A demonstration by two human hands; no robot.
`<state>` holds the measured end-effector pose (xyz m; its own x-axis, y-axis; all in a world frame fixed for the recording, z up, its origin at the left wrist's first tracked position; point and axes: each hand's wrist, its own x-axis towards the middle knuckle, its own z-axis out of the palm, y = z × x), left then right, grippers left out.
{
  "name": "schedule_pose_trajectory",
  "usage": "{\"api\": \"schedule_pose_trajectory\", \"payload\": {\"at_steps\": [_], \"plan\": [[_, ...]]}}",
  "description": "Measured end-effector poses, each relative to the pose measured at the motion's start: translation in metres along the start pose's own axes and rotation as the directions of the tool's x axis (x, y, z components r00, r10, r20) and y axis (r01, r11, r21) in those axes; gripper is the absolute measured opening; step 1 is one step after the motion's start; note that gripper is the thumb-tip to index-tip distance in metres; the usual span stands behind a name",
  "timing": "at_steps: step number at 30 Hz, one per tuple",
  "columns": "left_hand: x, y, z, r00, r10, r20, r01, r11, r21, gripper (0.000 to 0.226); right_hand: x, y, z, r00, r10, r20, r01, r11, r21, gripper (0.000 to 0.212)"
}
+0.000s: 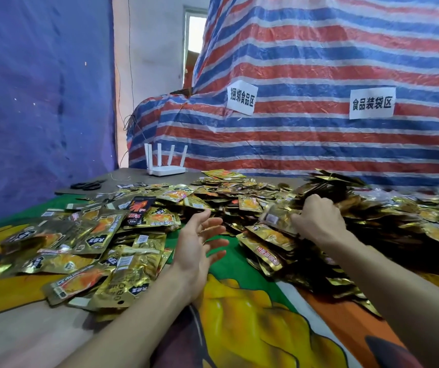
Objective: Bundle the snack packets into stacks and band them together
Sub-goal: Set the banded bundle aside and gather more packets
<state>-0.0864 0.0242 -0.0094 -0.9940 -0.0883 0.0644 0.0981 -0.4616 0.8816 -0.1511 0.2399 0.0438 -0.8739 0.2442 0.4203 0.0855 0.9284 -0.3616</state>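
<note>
Gold foil snack packets [112,251] lie scattered in a broad heap across the table, thickest at the right [372,221]. My left hand [199,245] hovers over the bare cloth in the middle, palm turned right, fingers spread and holding nothing. My right hand [316,221] reaches into the right-hand pile and grips a gold packet [279,217] that sticks out to its left. One black and red packet [140,208] lies among the gold ones at centre left.
A colourful printed cloth [239,314] covers the table. Black scissors [86,185] and a white router [165,170] sit at the far left edge. A red, white and blue striped tarp [306,144] with two paper signs rises behind the table.
</note>
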Motion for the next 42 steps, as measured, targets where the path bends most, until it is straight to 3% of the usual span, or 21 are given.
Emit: {"api": "schedule_pose_trajectory", "payload": {"at_steps": [4, 6, 8, 10, 12, 14, 17, 20, 22, 24, 26, 28, 30, 32, 33, 35, 38, 42], "plan": [[-0.002, 0.001, 0.002, 1.0, 0.006, -0.009, -0.006, 0.999, 0.044, 0.031, -0.003, -0.004, 0.001, 0.987, -0.064, -0.146, 0.037, 0.983, -0.181, 0.023], [-0.002, 0.001, 0.003, 1.0, 0.012, -0.012, -0.012, 0.998, 0.057, 0.029, -0.007, -0.004, 0.001, 0.95, -0.15, -0.273, 0.153, 0.988, -0.007, 0.021], [-0.003, 0.001, 0.003, 1.0, 0.021, -0.018, -0.02, 0.998, 0.066, 0.028, -0.012, -0.006, -0.001, 0.956, -0.175, -0.237, 0.248, 0.911, 0.33, 0.021], [-0.003, 0.001, 0.004, 0.999, 0.025, -0.025, -0.023, 0.997, 0.078, 0.027, -0.018, -0.014, 0.0, 0.985, -0.172, 0.002, 0.116, 0.671, 0.732, 0.029], [-0.004, 0.001, 0.004, 0.999, 0.021, -0.033, -0.018, 0.997, 0.08, 0.027, -0.022, -0.026, 0.006, 0.921, -0.258, 0.291, -0.228, 0.248, 0.942, 0.037], [-0.005, 0.003, 0.003, 0.999, 0.025, -0.048, -0.022, 0.997, 0.071, 0.026, -0.025, -0.039, 0.011, 0.832, -0.36, 0.422, -0.473, -0.063, 0.879, 0.04], [-0.007, 0.009, 0.001, 0.992, 0.089, -0.088, -0.084, 0.995, 0.058, 0.022, -0.027, -0.056, 0.018, 0.745, -0.468, 0.475, -0.615, -0.206, 0.761, 0.037], [-0.001, 0.026, -0.006, 0.971, 0.201, -0.131, -0.183, 0.973, 0.138, 0.014, -0.023, -0.07, 0.027, 0.719, -0.503, 0.479, -0.6, -0.101, 0.793, 0.036], [0.012, 0.047, -0.015, 0.957, 0.261, -0.129, -0.222, 0.94, 0.259, 0.011, -0.017, -0.08, 0.037, 0.756, -0.427, 0.496, -0.542, 0.016, 0.84, 0.038], [0.03, 0.07, -0.026, 0.943, 0.317, -0.096, -0.234, 0.843, 0.484, 0.005, -0.011, -0.091, 0.048, 0.803, -0.329, 0.497, -0.47, 0.165, 0.867, 0.039], [0.049, 0.087, -0.04, 0.93, 0.364, -0.043, -0.211, 0.627, 0.75, 0.004, -0.007, -0.103, 0.06, 0.854, -0.27, 0.444, -0.319, 0.401, 0.859, 0.035], [0.068, 0.093, -0.058, 0.94, 0.341, 0.003, -0.144, 0.391, 0.909, 0.013, -0.003, -0.114, 0.073, 0.885, -0.269, 0.381, -0.159, 0.593, 0.789, 0.027], [0.08, 0.09, -0.075, 0.958, 0.285, -0.017, -0.02, 0.125, 0.992, 0.029, -0.001, -0.125, 0.086, 0.884, -0.311, 0.35, -0.051, 0.679, 0.732, 0.028], [0.089, 0.081, -0.09, 0.975, 0.213, -0.066, 0.102, -0.164, 0.981, 0.055, 0.002, -0.134, 0.1, 0.871, -0.372, 0.322, 0.056, 0.725, 0.686, 0.041], [0.093, 0.076, -0.095, 0.981, 0.169, -0.095, 0.137, -0.257, 0.956, 0.068, 0.002, -0.138, 0.107, 0.868, -0.396, 0.299, 0.11, 0.741, 0.663, 0.047], [0.103, 0.067, -0.104, 0.98, 0.127, -0.151, 0.182, -0.291, 0.939, 0.081, 0.005, -0.148, 0.122, 0.873, -0.425, 0.237, 0.226, 0.786, 0.576, 0.059], [0.115, 0.06, -0.115, 0.97, 0.176, -0.168, 0.211, -0.264, 0.941, 0.08, 0.014, -0.158, 0.141, 0.886, -0.435, 0.163, 0.361, 0.866, 0.346, 0.074], [0.121, 0.055, -0.12, 0.939, 0.343, -0.028, 0.19, -0.448, 0.874, 0.045, 0.032, -0.165, 0.156, 0.9, -0.38, 0.214, 0.333, 0.916, 0.224, 0.086]]}}
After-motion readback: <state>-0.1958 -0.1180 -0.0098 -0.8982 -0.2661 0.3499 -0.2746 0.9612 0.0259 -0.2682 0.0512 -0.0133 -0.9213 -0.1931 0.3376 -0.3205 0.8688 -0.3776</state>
